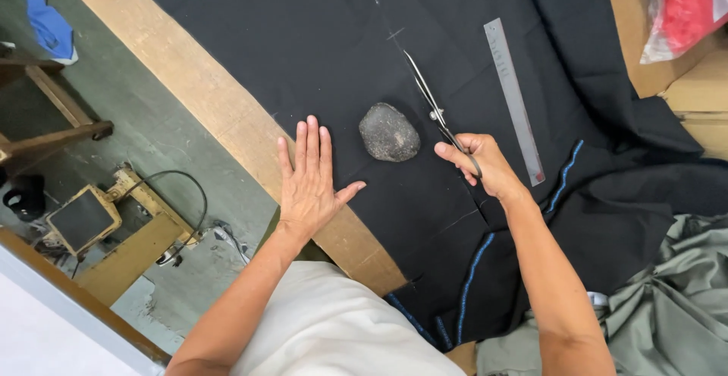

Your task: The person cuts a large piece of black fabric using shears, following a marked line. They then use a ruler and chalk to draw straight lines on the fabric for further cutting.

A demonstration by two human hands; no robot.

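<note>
My right hand point(485, 165) grips the handles of the scissors point(438, 111), fingers curled through the loops. The blades stand open, pointing away from me up a faint chalk line point(394, 33) on the black cloth point(303, 42). Behind the handles, toward me, a slit runs through the cloth along the same line.

My left hand point(309, 180) lies flat, fingers spread and straight, holding nothing. The palm rests on the bare table point(189, 80) strip, the fingertips reach over the cloth's left edge, and the thumb points toward the stone point(389, 132).

The stone, grey and rounded, sits on the cloth between my two hands, just left of the scissors and apart from the blades. To the right of the scissors a steel ruler point(514, 99) lies near and roughly parallel to the chalk line, its near end just beside my right wrist.

Ahead of the blades the cloth is flat and open, with room up the line. The cloth's left edge runs diagonally along the tan table edge; beyond it the floor point(144, 118) drops away, with a wooden stand point(53, 111) and a small machine point(83, 217) below. At right the cloth bunches into folds with blue stitching point(565, 175), next to a heap of grey-green fabric point(667, 300). A red bag point(686, 4) sits at the far right corner.
</note>
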